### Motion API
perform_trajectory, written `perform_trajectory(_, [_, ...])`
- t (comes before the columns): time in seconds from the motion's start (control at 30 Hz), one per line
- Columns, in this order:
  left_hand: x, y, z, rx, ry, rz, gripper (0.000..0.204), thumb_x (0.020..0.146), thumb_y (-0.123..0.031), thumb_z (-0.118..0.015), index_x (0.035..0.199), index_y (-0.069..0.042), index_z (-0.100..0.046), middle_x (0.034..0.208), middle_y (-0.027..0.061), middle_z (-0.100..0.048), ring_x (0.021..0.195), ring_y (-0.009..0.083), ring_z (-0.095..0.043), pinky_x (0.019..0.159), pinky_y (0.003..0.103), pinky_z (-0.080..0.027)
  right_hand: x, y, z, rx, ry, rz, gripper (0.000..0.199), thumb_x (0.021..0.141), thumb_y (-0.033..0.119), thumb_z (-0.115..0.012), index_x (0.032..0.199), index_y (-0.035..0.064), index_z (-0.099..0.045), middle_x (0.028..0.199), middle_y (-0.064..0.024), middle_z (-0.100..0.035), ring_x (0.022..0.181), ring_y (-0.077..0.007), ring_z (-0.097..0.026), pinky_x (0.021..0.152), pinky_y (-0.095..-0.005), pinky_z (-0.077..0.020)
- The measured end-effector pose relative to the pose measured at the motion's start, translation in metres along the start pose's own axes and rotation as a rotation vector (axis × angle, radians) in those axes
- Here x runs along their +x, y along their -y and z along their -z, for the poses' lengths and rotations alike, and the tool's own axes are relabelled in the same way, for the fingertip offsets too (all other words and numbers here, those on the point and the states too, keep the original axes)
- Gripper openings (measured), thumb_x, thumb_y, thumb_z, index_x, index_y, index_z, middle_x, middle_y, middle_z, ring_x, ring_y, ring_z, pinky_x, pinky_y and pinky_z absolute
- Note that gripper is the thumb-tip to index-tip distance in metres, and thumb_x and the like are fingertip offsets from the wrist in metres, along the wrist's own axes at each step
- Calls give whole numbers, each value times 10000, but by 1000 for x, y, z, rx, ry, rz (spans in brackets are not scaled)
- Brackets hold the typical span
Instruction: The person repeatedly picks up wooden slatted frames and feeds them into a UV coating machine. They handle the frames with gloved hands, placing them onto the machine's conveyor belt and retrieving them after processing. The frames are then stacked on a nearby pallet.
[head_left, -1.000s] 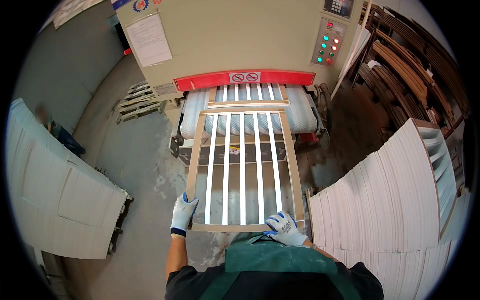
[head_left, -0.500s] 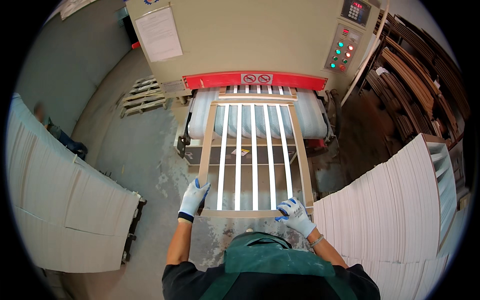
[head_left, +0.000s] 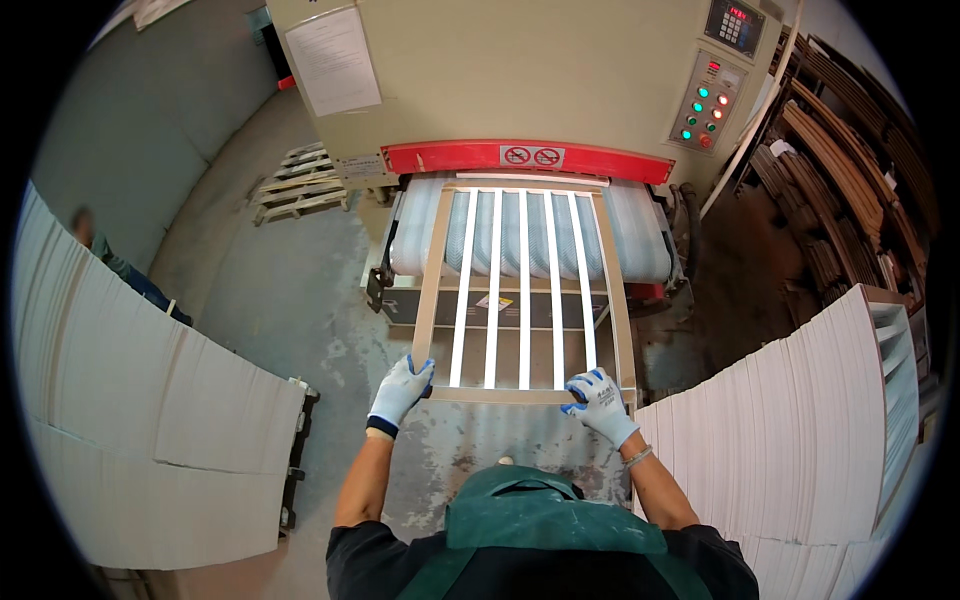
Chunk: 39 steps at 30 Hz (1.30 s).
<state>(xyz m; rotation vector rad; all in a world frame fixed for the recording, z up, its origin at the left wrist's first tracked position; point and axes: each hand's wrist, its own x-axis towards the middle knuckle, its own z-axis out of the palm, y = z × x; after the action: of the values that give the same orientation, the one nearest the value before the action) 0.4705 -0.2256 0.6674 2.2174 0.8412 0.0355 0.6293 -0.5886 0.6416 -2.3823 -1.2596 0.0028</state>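
Observation:
A slatted frame [head_left: 428, 285] with tan edges and several white slats stretches from my hands to the machine. Its far end lies over the conveyor belt [head_left: 415, 235], while its near end is held up above the floor. My left hand [head_left: 402, 388], in a white glove with blue fingertips, grips the near left corner. Near the right corner, my right hand [head_left: 598, 403], gloved the same way, is closed on the near rail. Most of a second frame [head_left: 535, 180] is hidden beneath the machine's red bar [head_left: 450, 158]; only its near rail shows.
The large beige machine [head_left: 520, 80] has a lit control panel [head_left: 708, 100] at right. Tall stacks of white panels stand on the left [head_left: 200, 400] and right [head_left: 750, 430]. Behind the left stack is another person [head_left: 130, 270]. A wooden pallet [head_left: 300, 185] lies by the wall.
Both hands have pushed the held frame farther forward over the belt. The frame ahead has slid deeper under the red bar. The view has shifted slightly.

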Motion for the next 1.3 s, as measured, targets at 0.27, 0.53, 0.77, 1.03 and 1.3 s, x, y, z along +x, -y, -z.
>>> perform_trajectory(0.27, [56, 12, -25, -2, 50, 58, 592, 937, -540, -547, 1088, 29, -601, 1109, 309, -641, 1076, 467, -602, 933, 504, -475, 1, -10, 10, -200, -47, 2, 374, 808, 287, -741, 1135, 123, -663, 1210, -63, -632, 1167, -288, -545, 1056, -470, -358])
perform_trajectory(0.53, [91, -5, -25, -66, 48, 34, 584, 924, -530, -590, 1064, 36, -627, 1016, 266, -669, 970, 436, -630, 841, 451, -485, -113, 14, 133, -292, -410, -356, 425, 807, 231, -729, 1207, 113, -646, 1286, -103, -607, 1194, -331, -522, 1025, -488, -380])
perform_trajectory(0.77, [139, 15, -31, -567, 106, -88, 334, 952, -307, -663, 1087, -5, -623, 780, 1, -551, 650, 97, -537, 555, 276, -463, -241, 31, 305, -1202, -776, -977, 515, 910, 287, -684, 1378, 117, -551, 1428, -99, -522, 1333, -330, -442, 1099, -496, -329])
perform_trajectory(1.03, [101, -175, -39, 67, -31, -536, 509, 987, -325, -593, 1352, 24, -531, 1296, 221, -616, 1191, 334, -595, 1004, 380, -461, -320, 38, 390, -1310, -491, -1499, 795, 877, 519, -675, 1498, 119, -380, 1371, -79, -522, 1314, -254, -445, 1110, -504, -291])
perform_trajectory(1.3, [-13, -414, -110, 67, 148, -1349, 391, 981, -203, -609, 1309, 7, -575, 1270, 168, -641, 1156, 291, -631, 994, 341, -481, -313, 22, 419, -1235, -329, -1410, 459, 966, 481, -556, 1234, 108, -535, 1147, -69, -561, 1096, -226, -512, 1024, -434, -402])
